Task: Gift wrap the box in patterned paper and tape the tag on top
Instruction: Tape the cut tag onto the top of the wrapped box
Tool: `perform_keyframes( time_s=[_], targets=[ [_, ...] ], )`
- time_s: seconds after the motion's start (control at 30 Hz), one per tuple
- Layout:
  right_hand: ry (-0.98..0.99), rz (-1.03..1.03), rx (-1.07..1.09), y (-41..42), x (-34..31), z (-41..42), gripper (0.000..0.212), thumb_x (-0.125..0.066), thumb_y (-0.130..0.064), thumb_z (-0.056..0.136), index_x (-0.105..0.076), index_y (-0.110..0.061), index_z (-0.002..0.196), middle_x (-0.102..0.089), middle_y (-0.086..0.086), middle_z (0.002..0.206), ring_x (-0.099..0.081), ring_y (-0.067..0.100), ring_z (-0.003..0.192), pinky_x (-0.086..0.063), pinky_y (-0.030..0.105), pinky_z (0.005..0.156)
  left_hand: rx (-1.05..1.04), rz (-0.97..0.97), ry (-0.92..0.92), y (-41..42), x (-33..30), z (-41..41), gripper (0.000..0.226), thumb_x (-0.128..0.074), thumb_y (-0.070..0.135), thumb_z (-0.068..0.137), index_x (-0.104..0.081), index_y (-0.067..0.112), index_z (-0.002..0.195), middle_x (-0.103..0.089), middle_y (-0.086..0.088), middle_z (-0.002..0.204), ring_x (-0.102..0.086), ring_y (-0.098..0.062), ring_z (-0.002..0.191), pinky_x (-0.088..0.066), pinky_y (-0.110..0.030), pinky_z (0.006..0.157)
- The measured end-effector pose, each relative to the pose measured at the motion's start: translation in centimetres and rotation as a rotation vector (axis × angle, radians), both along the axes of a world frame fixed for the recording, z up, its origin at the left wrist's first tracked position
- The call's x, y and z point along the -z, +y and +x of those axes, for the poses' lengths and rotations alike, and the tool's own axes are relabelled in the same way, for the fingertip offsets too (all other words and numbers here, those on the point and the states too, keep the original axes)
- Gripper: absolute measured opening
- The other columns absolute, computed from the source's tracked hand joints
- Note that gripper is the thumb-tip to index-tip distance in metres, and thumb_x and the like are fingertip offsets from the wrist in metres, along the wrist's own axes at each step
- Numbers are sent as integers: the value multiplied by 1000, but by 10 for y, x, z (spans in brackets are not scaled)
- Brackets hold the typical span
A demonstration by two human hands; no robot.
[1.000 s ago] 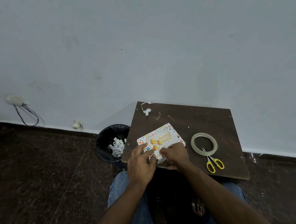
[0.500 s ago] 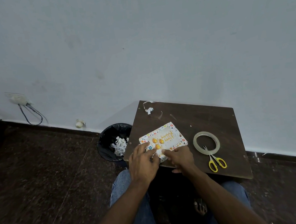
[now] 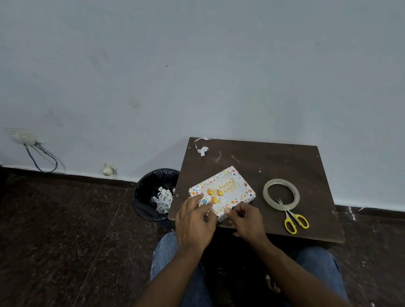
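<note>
A flat box wrapped in white patterned paper lies on the dark wooden table near its front left corner. A white tag with gold balloons and gold lettering lies on top of the box. My left hand rests on the near left part of the box, its fingers stretched onto the tag's edge. My right hand is at the near edge of the box, its thumb pressing down on the near rim and its other fingers curled under.
A clear tape roll lies right of the box, with yellow-handled scissors just in front of it. Paper scraps sit at the table's far left corner. A black bin with paper offcuts stands left of the table.
Both hands stayed at the box's near edge. My right hand slid slightly towards me and its thumb now presses the rim; my left fingers reach further onto the tag.
</note>
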State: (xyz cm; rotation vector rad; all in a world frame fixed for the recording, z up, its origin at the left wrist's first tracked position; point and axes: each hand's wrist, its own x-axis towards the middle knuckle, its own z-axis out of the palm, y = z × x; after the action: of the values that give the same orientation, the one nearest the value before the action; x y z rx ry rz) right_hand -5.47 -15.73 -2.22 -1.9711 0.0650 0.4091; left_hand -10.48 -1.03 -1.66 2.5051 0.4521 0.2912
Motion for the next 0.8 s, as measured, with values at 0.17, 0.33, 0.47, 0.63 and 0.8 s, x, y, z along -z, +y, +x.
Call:
perform_keyframes(
  time_s=[0.17,0.33,0.47,0.63,0.8],
  targets=[
    [-125,25,-36,-7,21,0,64,-53,-92,62,-56,-29,74,-65,1,66,-66,25,66,-58,52,60,3,-24,-24,0,0,0,27,-67,26,88,-74,24,113,-59,3,132,-47,-19,129,-45,-49,100],
    [-204,-69,-81,-7,21,-1,47,-52,-80,74,-53,-33,77,-63,-9,67,-65,16,65,-57,49,55,18,-32,-19,3,1,0,26,-67,25,88,-75,25,112,-59,4,132,-47,-19,128,-45,-50,98],
    [-205,-153,-132,-9,15,2,26,-64,-54,86,-53,-33,75,-62,-11,65,-65,13,63,-56,46,57,19,-28,-10,3,0,-1,26,-66,26,88,-74,26,113,-59,4,132,-47,-19,128,-45,-50,98],
    [-282,-274,-111,-17,-7,1,19,-68,-38,91,-59,-30,76,-60,-15,67,-59,10,69,-41,28,57,27,27,21,4,-3,1,25,-65,28,88,-74,28,111,-60,7,130,-48,-18,128,-42,-46,103],
    [-656,-411,-33,-26,-16,19,13,-73,-23,85,-70,-19,96,-63,-5,95,-62,16,88,-48,30,61,-26,105,-48,3,-9,13,23,-67,29,84,-74,23,105,-63,5,111,-55,-21,115,-41,-43,98]
  ],
)
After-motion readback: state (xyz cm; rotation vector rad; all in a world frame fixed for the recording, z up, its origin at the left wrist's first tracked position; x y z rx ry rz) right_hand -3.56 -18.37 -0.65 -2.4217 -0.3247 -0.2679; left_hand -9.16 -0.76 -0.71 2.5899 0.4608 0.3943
